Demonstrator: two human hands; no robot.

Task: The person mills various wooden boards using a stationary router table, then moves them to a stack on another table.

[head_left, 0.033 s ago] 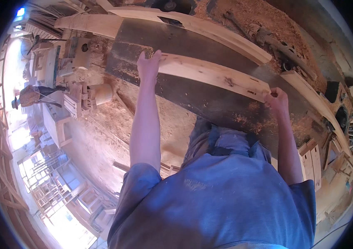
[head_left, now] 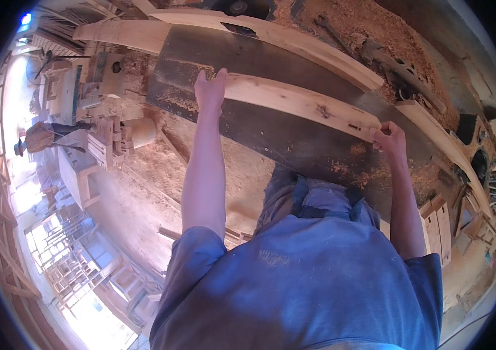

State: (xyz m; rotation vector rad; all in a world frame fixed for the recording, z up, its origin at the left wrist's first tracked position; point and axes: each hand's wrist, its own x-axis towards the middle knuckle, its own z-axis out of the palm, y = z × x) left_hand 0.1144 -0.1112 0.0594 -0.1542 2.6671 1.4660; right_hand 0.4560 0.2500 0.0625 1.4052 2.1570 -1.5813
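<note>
A pale wooden board (head_left: pixel 300 103) lies lengthwise across a dark flat machine table (head_left: pixel 259 135). A dark knot and small slots show near its right end. My left hand (head_left: pixel 210 93) is closed round the board's left end, thumb and a finger pointing up on either side. At the other end, my right hand (head_left: pixel 390 140) pinches the board's corner between thumb and fingers. Shavings lie on the table around both hands.
Beyond the board runs a long wooden fence (head_left: pixel 283 41); another wooden rail (head_left: pixel 446 146) stands to the right. A wrench (head_left: pixel 331 32) lies among sawdust at the back. At the far left, a person (head_left: pixel 44 135) is near wooden workpieces.
</note>
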